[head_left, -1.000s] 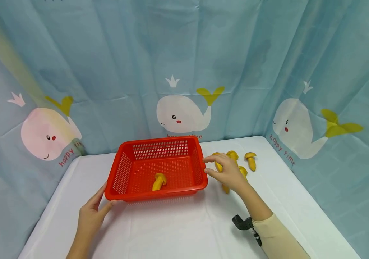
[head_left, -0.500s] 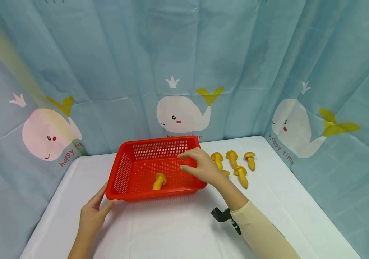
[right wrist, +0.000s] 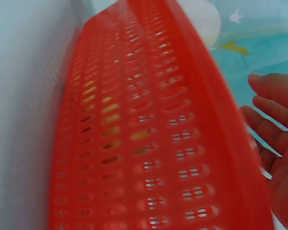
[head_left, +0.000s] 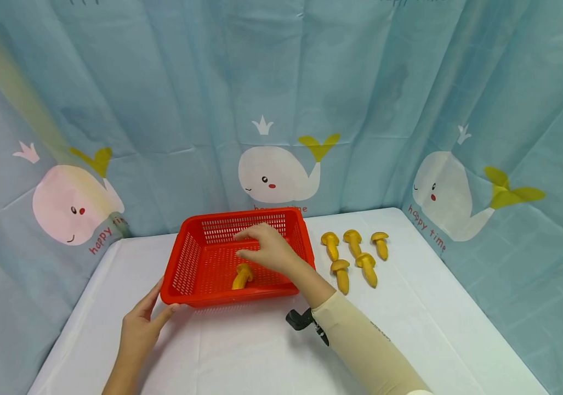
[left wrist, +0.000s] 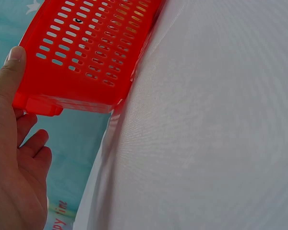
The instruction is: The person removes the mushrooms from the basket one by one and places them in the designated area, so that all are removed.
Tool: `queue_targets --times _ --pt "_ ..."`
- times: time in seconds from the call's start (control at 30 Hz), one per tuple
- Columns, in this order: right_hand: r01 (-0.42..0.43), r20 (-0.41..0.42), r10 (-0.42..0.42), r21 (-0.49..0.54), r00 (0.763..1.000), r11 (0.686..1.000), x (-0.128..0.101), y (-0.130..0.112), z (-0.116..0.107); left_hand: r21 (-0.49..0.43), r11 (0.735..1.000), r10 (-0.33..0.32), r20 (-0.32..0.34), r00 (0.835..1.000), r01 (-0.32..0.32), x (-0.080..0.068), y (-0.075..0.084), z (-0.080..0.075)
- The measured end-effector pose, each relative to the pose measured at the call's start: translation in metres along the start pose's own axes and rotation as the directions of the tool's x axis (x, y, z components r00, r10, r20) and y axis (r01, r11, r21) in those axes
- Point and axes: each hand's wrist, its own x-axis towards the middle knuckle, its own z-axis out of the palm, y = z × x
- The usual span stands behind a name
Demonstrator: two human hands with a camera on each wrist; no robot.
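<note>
A red plastic basket [head_left: 219, 258] with slotted walls stands on the white-covered table in the head view. My left hand [head_left: 138, 332] holds its near left corner, thumb on the front wall and fingers around the side; the left wrist view shows the thumb [left wrist: 12, 67] against the red wall. Inside the basket lies one yellow mushroom [head_left: 243, 276] near the front wall. Over the basket hovers my right hand [head_left: 267, 249], thumb and fingers apart with nothing between them, just above and right of that mushroom. The right wrist view shows its fingers [right wrist: 273, 129] beyond the rim.
Several more yellow mushrooms [head_left: 342, 276] lie on the table right of the basket. A light blue curtain [head_left: 172, 137] with whale prints encloses the back and sides. A black strap-like device [head_left: 301, 319] sits at the right wrist.
My right hand has moved left from beside the basket's right rim to over its inside, uncovering the mushrooms on the table. The left hand and basket stay nearly still.
</note>
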Motion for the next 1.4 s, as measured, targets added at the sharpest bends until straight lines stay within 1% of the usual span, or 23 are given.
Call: queue_targets --times 0.2,0.4,0.5,0.67,0.77,0.9,0.97,1.07,1.3,1.4 --pt "-0.069 0.037 0.068 0.016 0.997 0.997 0.013 0.003 0.022 -0.016 1.0 0.009 -0.002 1.0 -0.009 0.0 0.003 -0.001" --pt "-0.129 0.11 0.133 -0.04 0.985 0.991 0.019 0.011 0.033 0.024 1.0 -0.003 -0.005 1.0 0.003 0.0 0.003 -0.001" --pt "-0.173 0.121 0.175 -0.022 0.977 0.985 0.02 0.016 0.035 0.026 1.0 0.009 -0.006 1.0 -0.009 0.001 0.003 0.0" --pt "-0.252 0.151 0.243 0.041 0.958 0.967 0.021 0.022 0.04 0.011 1.0 0.023 -0.011 1.0 -0.023 0.0 0.004 0.002" --pt "-0.293 0.172 0.281 0.049 0.944 0.955 0.021 0.025 0.042 0.024 1.0 0.006 -0.01 1.0 -0.006 0.0 0.005 0.001" --pt "-0.352 0.208 0.335 0.05 0.919 0.935 0.022 0.03 0.045 0.031 0.999 -0.011 -0.014 1.0 0.012 0.0 0.004 0.0" --pt "-0.365 0.223 0.347 0.045 0.911 0.93 0.023 0.032 0.046 0.022 1.0 -0.016 -0.015 1.0 0.016 0.0 0.003 -0.001" --pt "-0.363 0.234 0.346 0.036 0.909 0.931 0.024 0.035 0.048 0.01 1.0 -0.014 -0.019 1.0 0.014 0.0 0.002 -0.001" --pt "-0.376 0.276 0.356 0.02 0.893 0.927 0.021 0.039 0.047 0.023 1.0 -0.013 -0.014 1.0 0.013 0.0 0.002 -0.001" --pt "-0.388 0.281 0.369 0.014 0.886 0.922 0.021 0.04 0.045 0.021 1.0 -0.016 -0.012 1.0 0.016 0.0 0.003 0.0"
